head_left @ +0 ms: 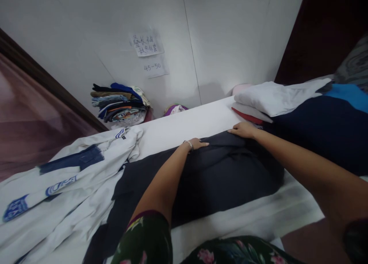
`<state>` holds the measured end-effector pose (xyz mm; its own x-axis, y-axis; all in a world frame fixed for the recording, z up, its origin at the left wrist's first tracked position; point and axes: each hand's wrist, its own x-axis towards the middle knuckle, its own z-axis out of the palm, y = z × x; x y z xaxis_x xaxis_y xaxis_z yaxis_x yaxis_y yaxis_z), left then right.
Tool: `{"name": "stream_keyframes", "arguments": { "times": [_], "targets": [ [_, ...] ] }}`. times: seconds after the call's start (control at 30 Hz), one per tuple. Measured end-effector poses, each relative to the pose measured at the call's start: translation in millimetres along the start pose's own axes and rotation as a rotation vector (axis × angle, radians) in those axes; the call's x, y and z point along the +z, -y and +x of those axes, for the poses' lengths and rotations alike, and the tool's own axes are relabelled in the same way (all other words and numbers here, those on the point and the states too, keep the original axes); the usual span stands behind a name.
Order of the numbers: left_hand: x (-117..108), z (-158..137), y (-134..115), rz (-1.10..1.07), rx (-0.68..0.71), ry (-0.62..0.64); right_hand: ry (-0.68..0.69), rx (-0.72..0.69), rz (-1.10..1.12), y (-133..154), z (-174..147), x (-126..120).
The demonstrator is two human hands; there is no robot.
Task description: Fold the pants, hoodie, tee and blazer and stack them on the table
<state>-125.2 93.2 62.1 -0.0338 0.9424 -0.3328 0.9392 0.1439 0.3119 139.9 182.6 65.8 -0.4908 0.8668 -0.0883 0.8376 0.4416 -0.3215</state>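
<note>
A dark charcoal garment (pixel 218 183) lies folded over on the white table in front of me; its exact kind does not show. My left hand (pixel 197 144), with a bracelet at the wrist, is at the far edge of this cloth, thumb toward the right and the other fingers partly hidden, closed on the fabric. Farther right, my right hand (pixel 243 129) pinches the same far edge near its corner. Creases run through the cloth between and below the two hands. A dark part of it trails toward the lower left.
White garments with blue lettering (pixel 61 187) spread over the left side. A stack of folded clothes (pixel 120 103) stands behind the table (pixel 178 126). At right are folded white clothes (pixel 276 97) and a navy cloth (pixel 322 129). Paper notes (pixel 148 45) hang on the wall.
</note>
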Motion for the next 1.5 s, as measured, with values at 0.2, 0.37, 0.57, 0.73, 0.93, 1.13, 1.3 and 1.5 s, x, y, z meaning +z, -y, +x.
{"name": "stream_keyframes", "arguments": {
  "times": [0.2,0.37,0.57,0.73,0.93,1.13,1.3,1.5],
  "targets": [
    [0,9,6,0.13,-0.096,0.055,-0.015,0.087,-0.085,1,27,20],
    [-1,-26,11,0.184,0.095,-0.354,-0.079,-0.067,0.022,-17,15,18],
    [40,-79,-14,0.313,0.569,-0.373,-0.073,-0.167,0.096,-30,4,20],
    [46,-80,-27,0.422,0.448,-0.356,-0.097,-0.133,0.063,-25,5,18],
    [24,-96,-19,0.175,0.527,-0.404,-0.18,-0.109,0.116,-28,1,3],
    [65,-110,-16,0.279,0.612,-0.248,-0.057,-0.223,-0.146,-24,-21,33],
    [48,-104,-3,0.097,0.615,-0.347,-0.058,-0.191,-0.19,-21,-29,50],
    [15,-78,45,0.184,0.073,-0.501,-0.062,-0.105,-0.199,-17,-20,44]
  ]
}}
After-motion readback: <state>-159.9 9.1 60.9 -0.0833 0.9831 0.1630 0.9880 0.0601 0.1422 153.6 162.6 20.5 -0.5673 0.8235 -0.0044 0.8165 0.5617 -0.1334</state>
